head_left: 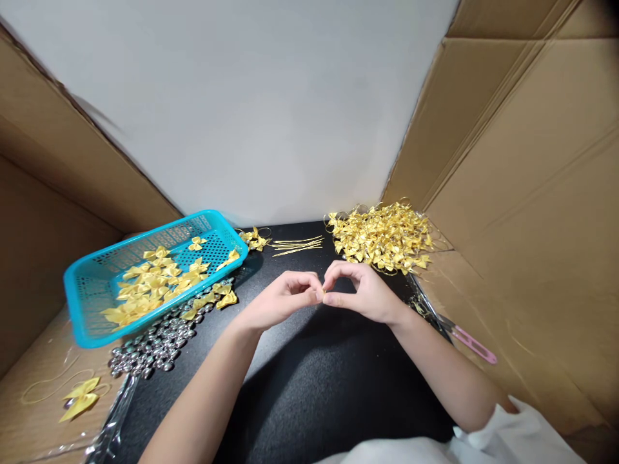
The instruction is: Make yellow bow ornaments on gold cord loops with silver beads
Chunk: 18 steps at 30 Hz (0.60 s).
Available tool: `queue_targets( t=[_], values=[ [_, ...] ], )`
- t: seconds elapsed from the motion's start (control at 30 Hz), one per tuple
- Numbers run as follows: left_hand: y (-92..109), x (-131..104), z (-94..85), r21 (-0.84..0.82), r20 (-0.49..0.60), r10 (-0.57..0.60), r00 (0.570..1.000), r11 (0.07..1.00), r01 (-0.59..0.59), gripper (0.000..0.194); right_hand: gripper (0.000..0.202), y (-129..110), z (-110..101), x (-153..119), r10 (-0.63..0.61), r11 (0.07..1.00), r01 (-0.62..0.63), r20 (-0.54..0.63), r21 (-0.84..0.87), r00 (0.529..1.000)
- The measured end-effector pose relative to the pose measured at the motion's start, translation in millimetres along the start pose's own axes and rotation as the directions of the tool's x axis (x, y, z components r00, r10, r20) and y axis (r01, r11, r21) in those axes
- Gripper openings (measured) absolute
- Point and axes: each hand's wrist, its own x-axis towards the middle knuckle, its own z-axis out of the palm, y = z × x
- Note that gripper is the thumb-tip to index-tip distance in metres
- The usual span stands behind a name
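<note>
Over the middle of the black tabletop, my left hand and my right hand meet fingertip to fingertip. Both pinch with thumb and forefinger. A tiny speck of gold shows between the tips, too small to name. Just beyond the hands lie several straight gold cords. Farther right is a heap of yellow ribbon bows with looped cords. To the left, loose yellow bows fill part of a turquoise plastic basket.
Silver round beads are piled along the basket's near side. A single bow with a cord loop lies on cardboard at left. Pink-handled scissors rest at the right edge. Cardboard walls and a pale panel enclose the table.
</note>
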Motion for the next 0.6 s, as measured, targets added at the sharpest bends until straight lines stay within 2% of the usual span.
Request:
queue_targets(
  t=[0.4, 0.6],
  values=[
    [-2.0, 0.5, -2.5, -0.008, 0.076, -0.002, 0.997, 1.000, 0.003, 0.026, 0.023, 1.3, -3.4, 2.0, 0.038, 0.998, -0.043, 0.119, 0.035, 0.992],
    [-1.3, 0.3, -2.1, 0.016, 0.055, -0.005, 0.998, 1.000, 0.004, 0.026, 0.025, -0.9, -5.1, 1.7, 0.024, 1.000, -0.024, 0.097, 0.002, 0.995]
  ],
)
